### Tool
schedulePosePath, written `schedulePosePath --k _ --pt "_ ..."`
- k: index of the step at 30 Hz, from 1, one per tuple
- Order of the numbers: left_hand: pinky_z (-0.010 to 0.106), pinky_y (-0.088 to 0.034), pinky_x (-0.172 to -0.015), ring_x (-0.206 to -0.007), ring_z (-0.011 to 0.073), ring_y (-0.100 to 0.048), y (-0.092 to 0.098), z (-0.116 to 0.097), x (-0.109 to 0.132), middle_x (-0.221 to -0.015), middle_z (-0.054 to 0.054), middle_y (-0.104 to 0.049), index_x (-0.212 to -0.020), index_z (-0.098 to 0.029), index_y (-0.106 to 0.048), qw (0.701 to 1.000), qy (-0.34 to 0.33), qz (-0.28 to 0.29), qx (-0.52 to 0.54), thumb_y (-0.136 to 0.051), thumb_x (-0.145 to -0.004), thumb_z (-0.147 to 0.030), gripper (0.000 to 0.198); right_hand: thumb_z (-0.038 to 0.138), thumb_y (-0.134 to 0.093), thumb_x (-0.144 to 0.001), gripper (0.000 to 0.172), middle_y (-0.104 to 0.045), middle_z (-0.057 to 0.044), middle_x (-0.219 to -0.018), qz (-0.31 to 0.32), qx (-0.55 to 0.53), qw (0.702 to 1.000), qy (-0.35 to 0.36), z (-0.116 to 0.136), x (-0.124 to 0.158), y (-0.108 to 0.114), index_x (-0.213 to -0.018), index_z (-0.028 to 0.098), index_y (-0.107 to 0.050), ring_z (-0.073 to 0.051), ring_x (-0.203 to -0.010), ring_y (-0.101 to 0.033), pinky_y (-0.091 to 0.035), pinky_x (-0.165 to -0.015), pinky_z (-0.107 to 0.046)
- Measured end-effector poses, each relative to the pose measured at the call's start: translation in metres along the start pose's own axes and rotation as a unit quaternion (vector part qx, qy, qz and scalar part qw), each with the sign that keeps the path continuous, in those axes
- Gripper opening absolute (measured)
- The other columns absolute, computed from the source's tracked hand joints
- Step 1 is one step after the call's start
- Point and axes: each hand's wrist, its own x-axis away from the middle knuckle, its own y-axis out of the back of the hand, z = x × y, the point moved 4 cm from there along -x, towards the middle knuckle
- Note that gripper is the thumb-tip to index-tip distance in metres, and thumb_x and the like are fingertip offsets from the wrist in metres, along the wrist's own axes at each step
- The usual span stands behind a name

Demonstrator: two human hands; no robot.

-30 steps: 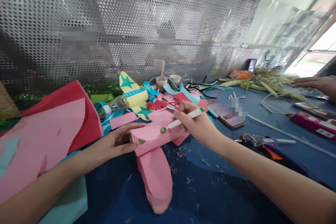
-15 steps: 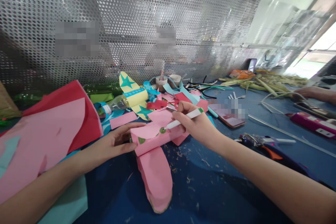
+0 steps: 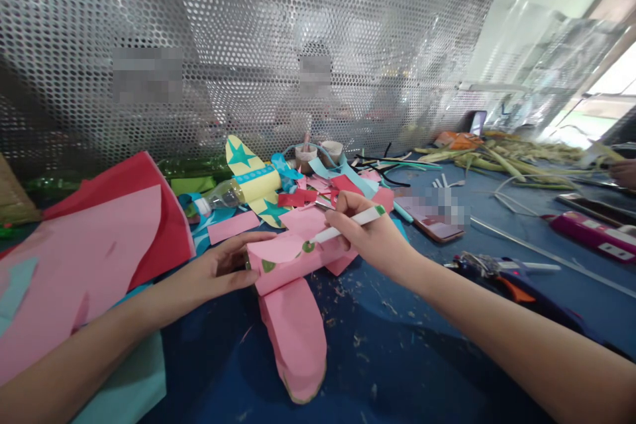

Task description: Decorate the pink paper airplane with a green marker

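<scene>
A pink paper plane [image 3: 293, 338] lies on the blue table, one rounded wing pointing toward me. My left hand [image 3: 233, 265] is closed around the left end of its body, thumb in front. Between the fingers of my right hand [image 3: 365, 232] is a white marker [image 3: 330, 234] with a green end. Its tip touches the plane's side at a small green spot [image 3: 308, 247]. To the left of that spot is a larger green patch [image 3: 269, 266]. Behind stands a yellow paper plane [image 3: 265, 184] with teal stars, built around a clear bottle.
Pink and red sheets [image 3: 99, 232] lie at left. Paper scraps [image 3: 342, 182] and two small cups [image 3: 305, 159] sit behind. At right are a phone [image 3: 432, 220], a glue gun [image 3: 521, 291], a purple power strip [image 3: 591, 232] and dry husks [image 3: 507, 152]. Another person's hand [image 3: 623, 172] shows at the right edge.
The marker tip has shifted very slightly at the green spot; my left hand and the plane look unmoved. At far right, the other person's hand has drawn back toward the edge.
</scene>
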Motion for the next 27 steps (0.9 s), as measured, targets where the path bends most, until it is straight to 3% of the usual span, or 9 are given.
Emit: schedulePosePath --k 13,27 --pt "0.043 -0.043 -0.105 -0.132 0.0339 -0.049 0.0019 0.0022 -0.0006 -0.150 0.008 -0.050 -0.145 -0.030 -0.047 0.999 -0.003 -0.015 -0.051 -0.064 -0.083 -0.062 0.072 0.030 -0.058 -0.082 0.028 -0.038 0.010 -0.049 -0.008 0.007 1.000 0.005 0.0007 -0.0002 0.0015 -0.064 0.025 -0.037 -0.011 -0.049 -0.039 -0.032 -0.052 -0.027" --pt "0.041 -0.043 -0.105 -0.130 0.0318 -0.050 0.0014 0.0016 0.0006 -0.148 0.007 -0.051 -0.143 -0.030 -0.049 0.999 0.006 -0.034 -0.031 -0.065 -0.084 -0.059 0.067 0.026 -0.057 -0.080 0.025 -0.041 0.010 -0.050 -0.007 -0.001 1.000 -0.001 0.0023 -0.0001 0.0010 -0.064 0.025 -0.039 -0.010 -0.047 -0.039 -0.030 -0.049 -0.026"
